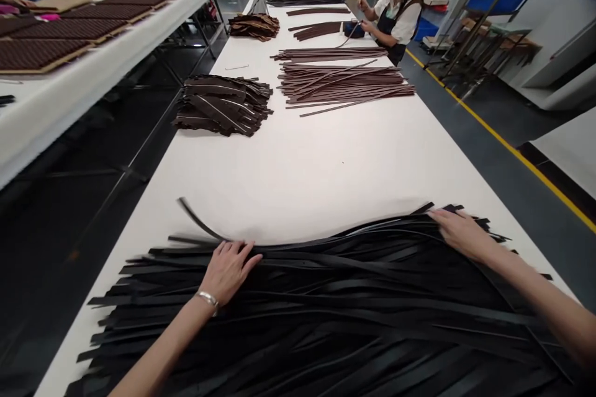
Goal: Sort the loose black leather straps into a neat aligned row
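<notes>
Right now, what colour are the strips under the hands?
Black strips, clearest in the head view.

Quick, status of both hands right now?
Left hand: open, lying on the black leather strips, not gripping.
Right hand: open, fingers resting on the far edge of the same strips, not gripping.

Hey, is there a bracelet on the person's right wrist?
No, the right hand has a bare wrist; the silver bracelet is on the left hand.
</notes>
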`<state>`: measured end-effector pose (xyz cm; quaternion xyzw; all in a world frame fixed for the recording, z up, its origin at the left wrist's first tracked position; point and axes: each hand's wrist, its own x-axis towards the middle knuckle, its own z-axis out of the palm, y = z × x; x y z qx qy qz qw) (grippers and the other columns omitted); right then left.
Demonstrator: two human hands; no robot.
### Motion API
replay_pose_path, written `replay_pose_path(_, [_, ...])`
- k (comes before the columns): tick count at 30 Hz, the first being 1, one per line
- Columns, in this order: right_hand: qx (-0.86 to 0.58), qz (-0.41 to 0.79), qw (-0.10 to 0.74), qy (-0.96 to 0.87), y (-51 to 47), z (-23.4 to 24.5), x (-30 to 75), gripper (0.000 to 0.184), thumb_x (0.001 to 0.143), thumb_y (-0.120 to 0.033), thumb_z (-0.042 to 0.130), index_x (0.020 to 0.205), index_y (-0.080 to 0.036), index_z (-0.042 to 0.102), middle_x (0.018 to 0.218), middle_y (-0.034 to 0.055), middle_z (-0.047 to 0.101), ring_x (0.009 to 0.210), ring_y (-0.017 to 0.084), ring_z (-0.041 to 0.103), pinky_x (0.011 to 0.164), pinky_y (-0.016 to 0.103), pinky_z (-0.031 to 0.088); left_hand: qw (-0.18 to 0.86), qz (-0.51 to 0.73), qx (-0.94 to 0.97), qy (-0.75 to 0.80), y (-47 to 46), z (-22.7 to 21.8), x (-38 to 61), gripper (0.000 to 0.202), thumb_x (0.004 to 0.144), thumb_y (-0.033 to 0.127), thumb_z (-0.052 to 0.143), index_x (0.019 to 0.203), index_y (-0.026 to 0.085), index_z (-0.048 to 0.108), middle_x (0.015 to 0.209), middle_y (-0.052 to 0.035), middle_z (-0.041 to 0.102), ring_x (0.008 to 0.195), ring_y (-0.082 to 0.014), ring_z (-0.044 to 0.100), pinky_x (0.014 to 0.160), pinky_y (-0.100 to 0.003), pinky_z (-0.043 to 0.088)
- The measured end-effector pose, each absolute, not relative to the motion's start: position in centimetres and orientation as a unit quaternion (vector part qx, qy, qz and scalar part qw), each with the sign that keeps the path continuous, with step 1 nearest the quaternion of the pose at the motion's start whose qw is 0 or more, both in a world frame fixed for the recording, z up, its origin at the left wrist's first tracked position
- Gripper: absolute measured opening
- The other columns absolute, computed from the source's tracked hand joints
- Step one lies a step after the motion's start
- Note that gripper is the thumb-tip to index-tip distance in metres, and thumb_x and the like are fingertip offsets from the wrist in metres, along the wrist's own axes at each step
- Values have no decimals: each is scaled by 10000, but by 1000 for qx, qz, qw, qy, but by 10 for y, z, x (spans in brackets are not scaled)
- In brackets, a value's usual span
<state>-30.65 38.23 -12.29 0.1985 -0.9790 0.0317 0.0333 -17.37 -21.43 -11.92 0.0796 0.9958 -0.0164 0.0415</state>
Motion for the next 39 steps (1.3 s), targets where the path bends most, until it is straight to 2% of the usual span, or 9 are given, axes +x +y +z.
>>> replay_pose_path(4, [233,52,-43,-970,301,-136,-290,558,979,-475,313,1464,-210,395,1493,71,428,1384,252,389,1115,462,317,79,-15,39,996,-208,-131,-171,599,945,542,371,1456,229,386,1532,-125,373,1414,-345,318,1113,-534,315])
replay_pose_path(8, [268,45,-44,-961,290,-156,-250,527,997,-481,271,1491,-305,321,1522,-2,387,1411,202,344,1162,447,238,97,32,64,993,-215,-132,-132,613,936,588,353,1477,301,323,1527,-66,396,1404,-291,357,1089,-473,380])
replay_pose_path(17, [169,16,-38,-985,309,-176,-258,673,970,-567,147,1504,-188,304,1554,58,318,1456,226,245,1175,478,204,81,19,4,997,-208,-138,-114,631,958,559,308,1492,225,285,1571,-84,277,1458,-276,249,1164,-501,278])
replay_pose_path(20, [202,58,-44,-977,324,-174,-242,661,959,-589,186,1493,-227,331,1541,53,352,1434,232,300,1168,474,236,87,53,19,995,-214,-125,-97,569,963,543,316,1451,258,386,1548,-62,345,1428,-273,324,1137,-486,333])
replay_pose_path(24, [203,129,-23,-970,293,-149,-253,600,965,-566,268,1419,-216,446,1458,104,475,1349,255,437,1093,446,364,75,93,-15,993,-198,-101,-133,411,979,437,363,1181,231,656,1290,-75,639,1169,-265,581,981,-444,477])
replay_pose_path(28, [314,123,27,-941,219,-127,-294,511,979,-481,358,1396,-203,457,1438,119,492,1357,263,407,1123,470,292,17,67,48,996,-158,-105,-211,334,969,297,428,1225,152,585,1280,-134,603,1195,-249,516,1045,-409,409])
replay_pose_path(32, [338,87,-32,-936,230,-141,-310,416,1000,-325,263,1139,-214,639,1081,132,664,1070,268,588,946,447,428,45,37,14,998,-159,-122,-217,352,962,357,423,995,83,641,988,-179,650,1010,-307,555,934,-492,440])
replay_pose_path(35, [313,147,-79,-935,285,-162,-299,405,994,-385,267,1046,-238,640,1007,100,642,963,241,606,861,385,476,76,42,-8,996,-181,-118,-181,346,975,354,394,1013,117,644,981,-141,654,945,-279,570,863,-456,479])
replay_pose_path(39, [226,212,-49,-950,299,-160,-297,399,956,-508,364,1098,-223,605,1080,108,627,1011,272,600,901,440,466,83,122,-2,989,-190,-99,-164,326,971,331,438,1206,193,616,1174,-101,635,1084,-225,562,977,-383,465])
